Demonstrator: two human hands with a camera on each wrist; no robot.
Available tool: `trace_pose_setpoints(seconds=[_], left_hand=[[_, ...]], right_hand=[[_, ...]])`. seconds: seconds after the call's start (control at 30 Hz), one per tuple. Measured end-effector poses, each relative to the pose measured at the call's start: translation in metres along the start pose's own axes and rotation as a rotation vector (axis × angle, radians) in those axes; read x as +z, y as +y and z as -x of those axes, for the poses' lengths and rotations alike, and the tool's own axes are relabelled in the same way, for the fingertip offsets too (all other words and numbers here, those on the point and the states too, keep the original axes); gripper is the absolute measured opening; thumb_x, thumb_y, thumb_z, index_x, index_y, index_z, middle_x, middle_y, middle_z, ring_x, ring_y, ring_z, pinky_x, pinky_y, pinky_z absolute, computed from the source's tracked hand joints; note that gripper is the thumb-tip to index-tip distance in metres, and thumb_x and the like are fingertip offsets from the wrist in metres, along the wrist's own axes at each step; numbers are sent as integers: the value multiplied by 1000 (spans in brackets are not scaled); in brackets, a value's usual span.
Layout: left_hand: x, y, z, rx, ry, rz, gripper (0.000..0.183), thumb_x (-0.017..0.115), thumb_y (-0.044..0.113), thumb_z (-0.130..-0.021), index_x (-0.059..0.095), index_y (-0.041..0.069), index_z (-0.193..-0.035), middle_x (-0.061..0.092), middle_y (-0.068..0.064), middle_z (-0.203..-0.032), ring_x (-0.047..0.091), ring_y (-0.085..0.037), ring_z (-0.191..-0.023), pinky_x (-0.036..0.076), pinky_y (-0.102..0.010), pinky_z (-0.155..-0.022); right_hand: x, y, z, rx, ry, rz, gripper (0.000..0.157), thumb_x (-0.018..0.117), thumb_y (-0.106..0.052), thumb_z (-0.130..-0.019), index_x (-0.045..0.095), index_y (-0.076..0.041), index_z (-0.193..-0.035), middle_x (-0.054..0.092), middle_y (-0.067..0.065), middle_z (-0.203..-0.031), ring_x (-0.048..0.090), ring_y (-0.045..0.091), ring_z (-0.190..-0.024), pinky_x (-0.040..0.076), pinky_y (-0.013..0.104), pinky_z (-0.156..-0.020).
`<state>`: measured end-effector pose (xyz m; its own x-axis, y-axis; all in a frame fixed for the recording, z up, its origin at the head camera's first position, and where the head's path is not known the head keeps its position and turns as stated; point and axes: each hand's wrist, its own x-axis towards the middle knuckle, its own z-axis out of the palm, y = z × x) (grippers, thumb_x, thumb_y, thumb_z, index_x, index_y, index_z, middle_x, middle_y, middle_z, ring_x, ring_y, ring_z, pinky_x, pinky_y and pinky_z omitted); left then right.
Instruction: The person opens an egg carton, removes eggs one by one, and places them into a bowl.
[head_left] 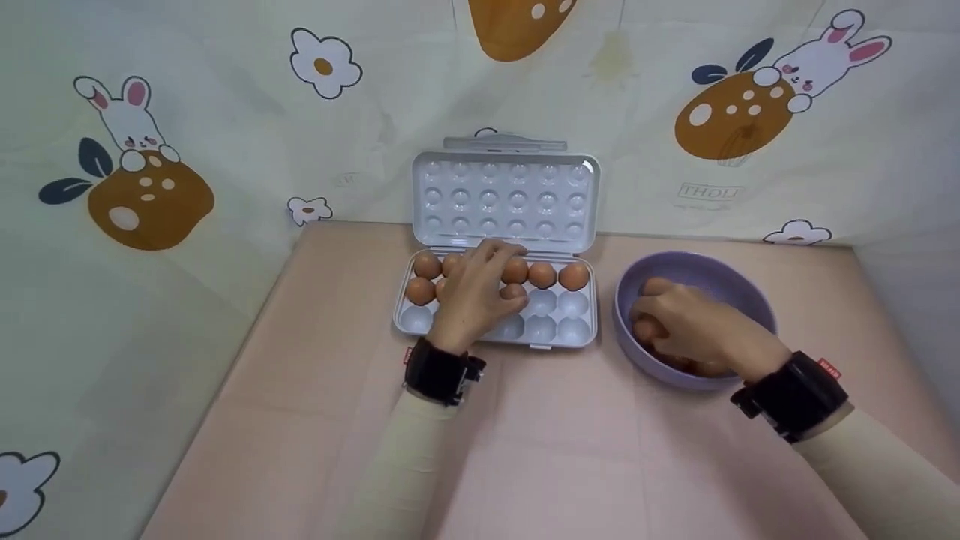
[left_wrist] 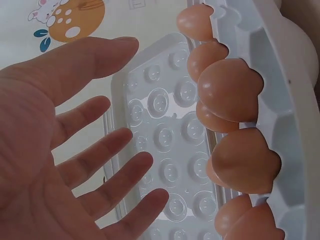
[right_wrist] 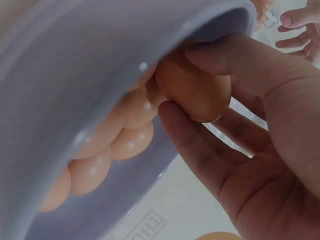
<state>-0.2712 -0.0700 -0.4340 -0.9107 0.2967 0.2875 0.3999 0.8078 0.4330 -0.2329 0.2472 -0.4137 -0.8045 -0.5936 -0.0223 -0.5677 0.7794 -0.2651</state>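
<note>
My left hand (head_left: 474, 300) hovers above the egg carton, fingers spread and holding nothing. In the left wrist view its open palm (left_wrist: 30, 150) faces the eggs. Brown eggs (head_left: 574, 276) fill the carton's back row, with several more in the middle row partly hidden by the hand. The front cups of the white carton (head_left: 416, 321) that show hold no eggs. At the purple bowl (head_left: 754, 296), my right hand (head_left: 694, 326) pinches a brown egg (right_wrist: 195, 87) between thumb and fingers. Other eggs (right_wrist: 132, 142) lie in the bowl beside it.
The carton's clear-looking lid (head_left: 504, 202) stands raised behind it, near the patterned back cloth (head_left: 390, 112). Carton and bowl sit side by side on a pink tabletop (head_left: 555, 435), with a gap between them.
</note>
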Motion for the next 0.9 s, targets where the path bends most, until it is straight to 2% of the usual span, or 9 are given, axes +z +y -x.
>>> trace_pose_setpoints(seconds=[0.1,0.2,0.33,0.4,0.47,0.63,0.77,0.9], left_hand=[[2,-1,-1,8,-8,-31,60,84,19,-86,65,25,-143,62,-2,-144,60,-28,-129,42,-46,-103],[5,-2,-1,3,-16,-60,59,82,18,-87,65,25,-143,59,-3,-150,57,-31,-136,40,-49,-108],[6,-3,-2,3,-15,-78,58,82,19,-87,66,26,-142,58,-5,-152,56,-33,-137,39,-51,-110],[6,-3,-1,8,-9,-83,57,82,18,-87,67,25,-141,59,-5,-151,56,-33,-137,39,-51,-109],[6,-3,0,21,-2,-91,54,81,18,-87,68,25,-138,60,-5,-149,58,-32,-135,40,-52,-109],[8,-4,0,56,21,-75,45,79,14,-87,72,21,-131,64,-6,-144,61,-34,-130,39,-54,-110],[8,-5,0,62,18,-60,45,80,14,-86,72,20,-130,63,-7,-143,61,-35,-130,38,-54,-112],[8,-5,0,51,13,-48,47,81,15,-86,72,21,-132,63,-6,-144,60,-34,-131,38,-53,-111]], right_hand=[[5,-3,-1,11,-7,59,24,74,4,-85,67,-19,-82,48,2,-86,47,16,-72,39,29,-56],[10,-5,0,-11,3,148,22,72,3,-86,65,-17,-81,45,4,-84,43,19,-73,34,28,-53],[13,-8,2,47,-40,169,19,68,0,-91,66,-19,-88,46,4,-89,43,23,-69,38,30,-46],[12,-9,2,99,-78,144,22,66,0,-93,63,-22,-86,48,2,-91,44,24,-68,39,33,-43],[12,-10,2,118,-78,142,25,64,1,-91,60,-23,-83,52,0,-91,47,23,-67,38,34,-41],[9,-12,2,11,3,133,27,69,5,-85,58,-19,-78,54,0,-85,50,16,-78,38,29,-47],[-2,-19,5,-14,55,58,24,74,2,-88,65,-19,-81,48,-1,-84,46,16,-81,37,29,-56],[-15,-25,8,-38,124,-29,21,73,-1,-92,68,-20,-83,56,-5,-85,52,13,-82,47,31,-69]])
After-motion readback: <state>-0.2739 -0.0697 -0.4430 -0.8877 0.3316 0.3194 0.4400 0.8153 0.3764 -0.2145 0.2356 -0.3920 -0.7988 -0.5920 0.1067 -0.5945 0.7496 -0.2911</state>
